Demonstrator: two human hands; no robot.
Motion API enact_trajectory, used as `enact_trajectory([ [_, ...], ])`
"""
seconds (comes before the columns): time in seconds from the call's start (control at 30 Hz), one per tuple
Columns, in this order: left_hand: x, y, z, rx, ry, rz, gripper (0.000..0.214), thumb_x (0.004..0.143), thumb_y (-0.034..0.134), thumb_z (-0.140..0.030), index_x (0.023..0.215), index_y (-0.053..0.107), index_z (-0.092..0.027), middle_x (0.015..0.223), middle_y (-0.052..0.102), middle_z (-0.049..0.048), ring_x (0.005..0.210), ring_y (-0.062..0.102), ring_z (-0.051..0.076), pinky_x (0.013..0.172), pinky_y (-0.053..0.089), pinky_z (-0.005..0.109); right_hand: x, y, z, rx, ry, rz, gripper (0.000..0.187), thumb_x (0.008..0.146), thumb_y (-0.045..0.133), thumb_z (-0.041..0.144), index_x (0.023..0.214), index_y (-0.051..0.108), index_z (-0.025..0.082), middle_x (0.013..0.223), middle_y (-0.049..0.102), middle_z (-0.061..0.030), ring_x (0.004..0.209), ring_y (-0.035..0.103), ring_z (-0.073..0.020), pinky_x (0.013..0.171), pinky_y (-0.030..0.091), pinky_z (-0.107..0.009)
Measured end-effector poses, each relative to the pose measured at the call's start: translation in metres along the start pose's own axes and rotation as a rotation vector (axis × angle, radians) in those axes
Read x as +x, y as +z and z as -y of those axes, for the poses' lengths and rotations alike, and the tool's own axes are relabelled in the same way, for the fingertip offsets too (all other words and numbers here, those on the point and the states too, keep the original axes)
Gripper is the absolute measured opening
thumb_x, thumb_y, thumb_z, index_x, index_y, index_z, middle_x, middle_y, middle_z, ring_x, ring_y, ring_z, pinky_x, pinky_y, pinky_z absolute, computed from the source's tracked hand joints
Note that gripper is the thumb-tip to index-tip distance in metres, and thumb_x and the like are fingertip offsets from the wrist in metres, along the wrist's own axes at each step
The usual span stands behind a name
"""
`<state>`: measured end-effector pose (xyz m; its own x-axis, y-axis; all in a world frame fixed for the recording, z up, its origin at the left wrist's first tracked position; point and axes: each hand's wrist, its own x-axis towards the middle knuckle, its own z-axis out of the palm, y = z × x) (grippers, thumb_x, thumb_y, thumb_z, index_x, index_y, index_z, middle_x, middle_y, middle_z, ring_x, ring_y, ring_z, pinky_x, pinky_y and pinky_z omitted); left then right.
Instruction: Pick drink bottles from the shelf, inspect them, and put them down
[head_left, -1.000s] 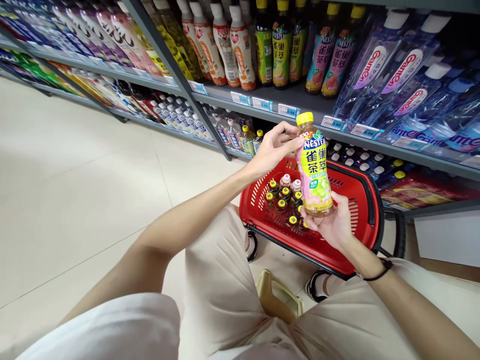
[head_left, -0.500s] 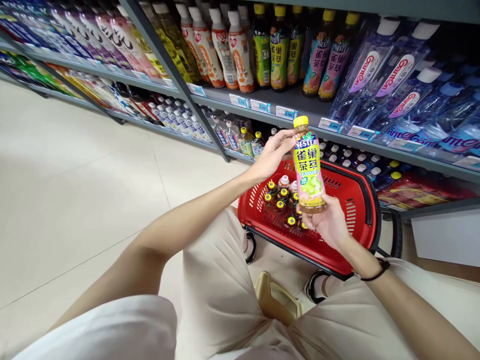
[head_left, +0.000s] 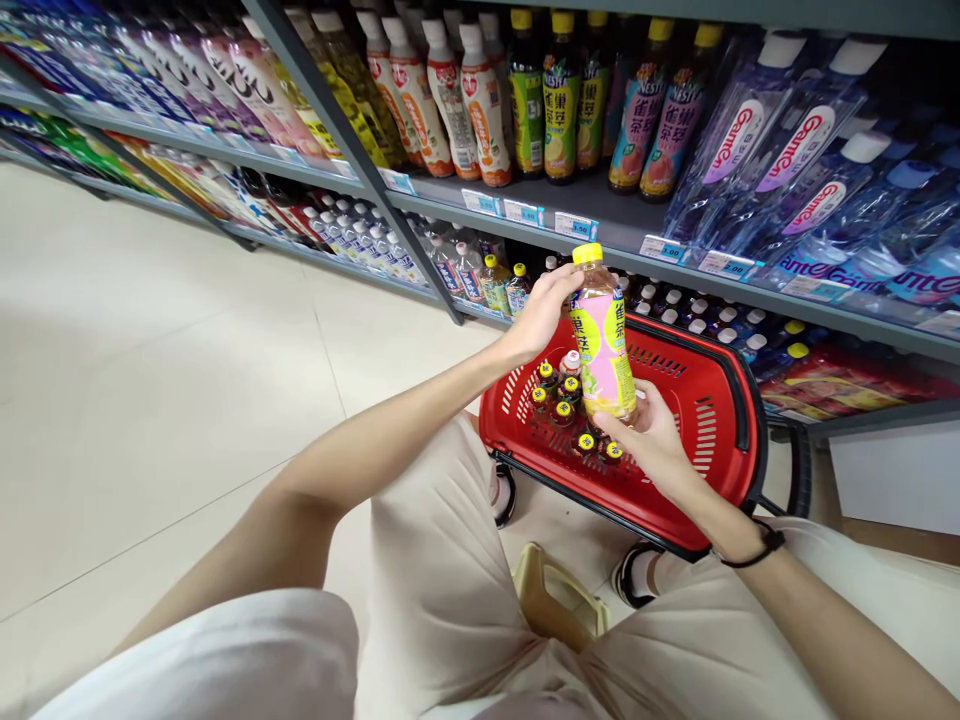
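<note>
A yellow-capped iced tea bottle (head_left: 606, 345) with a pink and yellow label is held nearly upright over a red shopping basket (head_left: 675, 490). My left hand (head_left: 546, 310) grips it near the neck, the fingers behind its upper side. Around its base close the fingers and thumb of my right hand (head_left: 651, 435). Below, several small bottles with yellow caps (head_left: 564, 412) stand in the basket, beside one with a pale pink cap (head_left: 571, 362). The held bottle hides part of this group.
A shelf ahead carries orange-labelled white bottles (head_left: 484, 110), more iced tea bottles (head_left: 561, 110) and large clear water bottles (head_left: 795, 150). Price tags (head_left: 576, 226) line its edge. A beige stool (head_left: 551, 600) is between my legs. Pale floor tiles (head_left: 187, 380) lie to the left.
The iced tea bottle has turned about its long axis, so its pink side panel now faces me instead of the front label. My right thumb has shifted across its base.
</note>
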<state>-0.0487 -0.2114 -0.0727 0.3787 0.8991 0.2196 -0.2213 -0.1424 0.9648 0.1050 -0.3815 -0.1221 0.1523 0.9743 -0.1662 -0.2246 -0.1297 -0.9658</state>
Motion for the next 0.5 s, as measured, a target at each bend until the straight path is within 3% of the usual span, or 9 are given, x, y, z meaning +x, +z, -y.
enact_trajectory([
  [0.13,-0.002,0.002,-0.001,-0.12,0.033,0.079,0.043,0.088,0.065,-0.055,0.106,0.074,-0.017,0.124,0.076,0.0138,0.13,0.066,0.031,0.12,0.047,0.048,0.005,-0.011,-0.015,-0.078,-0.147,-0.118,0.074,0.057,0.102,0.026,0.117,0.058,0.026,0.116,0.07,-0.0053,0.104,0.07,-0.0218,0.09,0.06,-0.034],
  [0.33,-0.002,0.003,-0.004,-0.134,0.035,0.072,0.04,0.088,0.062,-0.052,0.104,0.075,-0.018,0.121,0.078,0.0142,0.128,0.068,0.031,0.12,0.047,0.048,0.01,-0.022,-0.026,-0.282,-0.247,-0.15,0.078,0.062,0.099,0.041,0.123,0.053,0.025,0.122,0.065,-0.0072,0.11,0.068,-0.0263,0.098,0.058,-0.043],
  [0.5,-0.002,0.004,-0.006,-0.159,0.035,0.084,0.036,0.088,0.061,-0.047,0.103,0.075,-0.018,0.118,0.079,0.0139,0.123,0.071,0.031,0.119,0.048,0.049,0.009,-0.022,-0.027,-0.349,-0.279,-0.151,0.077,0.064,0.097,0.048,0.122,0.052,0.025,0.122,0.064,-0.0081,0.108,0.068,-0.0272,0.096,0.059,-0.044],
])
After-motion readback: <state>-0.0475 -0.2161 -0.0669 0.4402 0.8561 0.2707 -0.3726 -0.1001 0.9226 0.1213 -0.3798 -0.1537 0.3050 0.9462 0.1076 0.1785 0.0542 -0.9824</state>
